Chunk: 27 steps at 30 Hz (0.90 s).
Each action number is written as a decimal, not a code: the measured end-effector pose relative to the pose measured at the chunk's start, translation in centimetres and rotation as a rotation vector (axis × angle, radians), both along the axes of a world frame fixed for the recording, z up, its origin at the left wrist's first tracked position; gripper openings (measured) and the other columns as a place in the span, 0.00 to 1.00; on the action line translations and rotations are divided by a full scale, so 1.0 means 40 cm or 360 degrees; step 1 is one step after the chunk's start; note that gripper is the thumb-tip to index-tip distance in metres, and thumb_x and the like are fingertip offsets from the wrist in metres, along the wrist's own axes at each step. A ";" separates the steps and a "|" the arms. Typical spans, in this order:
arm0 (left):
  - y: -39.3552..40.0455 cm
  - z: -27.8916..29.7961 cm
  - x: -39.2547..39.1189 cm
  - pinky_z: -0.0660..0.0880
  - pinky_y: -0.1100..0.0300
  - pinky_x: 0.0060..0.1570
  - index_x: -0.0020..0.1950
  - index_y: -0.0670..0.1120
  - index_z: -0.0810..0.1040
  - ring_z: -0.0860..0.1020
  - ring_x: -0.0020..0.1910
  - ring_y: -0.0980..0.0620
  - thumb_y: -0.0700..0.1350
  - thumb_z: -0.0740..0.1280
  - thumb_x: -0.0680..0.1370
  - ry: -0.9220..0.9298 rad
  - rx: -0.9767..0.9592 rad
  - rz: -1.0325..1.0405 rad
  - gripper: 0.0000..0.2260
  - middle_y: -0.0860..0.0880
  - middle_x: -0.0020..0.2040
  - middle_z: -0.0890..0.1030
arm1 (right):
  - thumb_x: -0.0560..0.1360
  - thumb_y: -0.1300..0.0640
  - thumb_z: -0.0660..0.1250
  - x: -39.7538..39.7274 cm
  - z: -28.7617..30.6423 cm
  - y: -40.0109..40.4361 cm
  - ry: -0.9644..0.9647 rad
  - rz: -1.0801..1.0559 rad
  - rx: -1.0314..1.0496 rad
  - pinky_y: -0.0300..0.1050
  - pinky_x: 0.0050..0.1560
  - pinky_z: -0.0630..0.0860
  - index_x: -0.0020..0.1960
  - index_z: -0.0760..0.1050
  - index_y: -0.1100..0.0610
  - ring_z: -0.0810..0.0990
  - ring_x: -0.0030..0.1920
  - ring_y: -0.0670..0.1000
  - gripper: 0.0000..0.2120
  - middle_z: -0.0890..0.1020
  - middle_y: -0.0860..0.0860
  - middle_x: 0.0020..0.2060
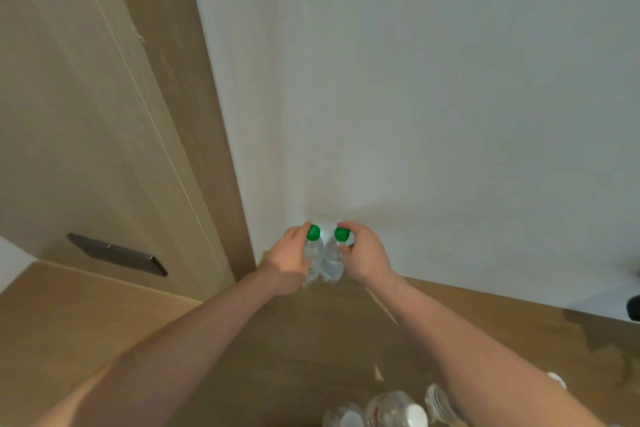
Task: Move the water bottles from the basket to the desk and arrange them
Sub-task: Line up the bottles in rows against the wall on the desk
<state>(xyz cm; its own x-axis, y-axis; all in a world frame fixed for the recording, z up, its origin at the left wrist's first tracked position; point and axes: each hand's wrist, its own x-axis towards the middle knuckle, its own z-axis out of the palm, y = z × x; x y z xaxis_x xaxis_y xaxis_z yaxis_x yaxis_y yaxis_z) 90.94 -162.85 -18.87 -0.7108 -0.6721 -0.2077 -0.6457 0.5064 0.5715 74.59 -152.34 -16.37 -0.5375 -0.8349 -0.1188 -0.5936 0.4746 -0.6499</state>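
Hands (289,258) (363,253) gripping green-capped bottles (313,253) (334,258), white-capped bottles (394,409) cut off below

You see a matt wood-grain surface (104,315), clear glossy plastic bottles (329,260) with smooth green caps (313,232), a matt painted wall (415,80), and a wood-look door panel (69,114) beside it.

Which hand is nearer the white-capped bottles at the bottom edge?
Neither clearly: the left hand and right hand both grip green-capped bottles at the wall, far beyond the white-capped bottles.
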 end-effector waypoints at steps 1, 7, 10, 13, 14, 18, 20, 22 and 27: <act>0.018 0.005 0.016 0.71 0.48 0.70 0.84 0.49 0.57 0.75 0.69 0.41 0.45 0.66 0.80 0.0019 0.0013 0.0006 0.34 0.47 0.80 0.62 | 0.79 0.62 0.68 0.005 0.015 0.024 -0.0006 -0.0014 -0.0047 0.52 0.68 0.76 0.72 0.77 0.52 0.83 0.59 0.56 0.22 0.79 0.51 0.68; 0.216 0.092 0.163 0.68 0.60 0.71 0.76 0.53 0.73 0.70 0.70 0.57 0.47 0.70 0.81 0.0380 0.0145 0.0100 0.23 0.57 0.75 0.67 | 0.81 0.62 0.69 0.054 0.136 0.336 -0.0155 -0.0039 -0.0329 0.30 0.47 0.76 0.68 0.77 0.44 0.82 0.46 0.41 0.19 0.76 0.40 0.63; 0.326 0.101 0.253 0.73 0.58 0.65 0.72 0.59 0.75 0.73 0.65 0.61 0.52 0.70 0.81 0.0313 0.0277 0.0066 0.19 0.62 0.68 0.71 | 0.80 0.58 0.73 0.058 0.166 0.519 -0.0163 0.0057 -0.0220 0.37 0.52 0.80 0.64 0.79 0.40 0.82 0.51 0.42 0.18 0.78 0.36 0.61; 0.432 0.078 0.308 0.72 0.61 0.61 0.70 0.63 0.73 0.73 0.63 0.65 0.56 0.69 0.81 0.0215 0.0387 0.0092 0.17 0.66 0.65 0.72 | 0.80 0.54 0.73 0.050 0.154 0.671 -0.0094 0.0198 -0.0037 0.40 0.55 0.80 0.67 0.77 0.38 0.80 0.56 0.40 0.19 0.74 0.33 0.65; 0.467 0.072 0.314 0.72 0.61 0.62 0.70 0.63 0.73 0.73 0.64 0.64 0.56 0.69 0.81 0.0208 0.0396 0.0092 0.17 0.66 0.66 0.72 | 0.80 0.52 0.73 0.046 0.147 0.713 -0.0057 0.0226 0.0008 0.39 0.57 0.80 0.68 0.76 0.38 0.79 0.57 0.40 0.19 0.72 0.33 0.66; 0.588 0.061 0.294 0.74 0.57 0.66 0.73 0.61 0.73 0.73 0.67 0.60 0.57 0.69 0.81 0.0165 0.0377 0.0020 0.21 0.64 0.67 0.72 | 0.80 0.49 0.71 0.039 0.108 0.838 -0.0104 0.0216 0.0082 0.41 0.60 0.79 0.71 0.72 0.36 0.78 0.60 0.39 0.22 0.69 0.32 0.68; 0.622 0.058 0.263 0.72 0.56 0.68 0.76 0.60 0.70 0.72 0.68 0.59 0.55 0.69 0.81 0.0074 0.0221 -0.0077 0.23 0.62 0.69 0.71 | 0.81 0.54 0.72 0.041 0.086 0.867 -0.0120 0.0264 0.0094 0.40 0.60 0.77 0.73 0.69 0.35 0.78 0.60 0.40 0.26 0.69 0.33 0.69; 0.643 0.052 0.229 0.71 0.52 0.70 0.76 0.59 0.71 0.72 0.69 0.56 0.52 0.69 0.82 0.0027 0.0136 -0.0105 0.23 0.58 0.72 0.73 | 0.81 0.57 0.72 0.052 0.070 0.873 -0.0077 0.0342 0.0140 0.37 0.62 0.76 0.79 0.65 0.39 0.78 0.58 0.41 0.31 0.68 0.35 0.72; 0.683 0.028 0.183 0.72 0.52 0.64 0.69 0.59 0.78 0.76 0.66 0.50 0.48 0.68 0.83 -0.0058 -0.0079 0.0076 0.15 0.55 0.67 0.80 | 0.81 0.55 0.70 0.106 0.042 0.900 -0.0041 0.0482 0.0165 0.44 0.67 0.77 0.83 0.58 0.42 0.75 0.63 0.42 0.36 0.63 0.40 0.78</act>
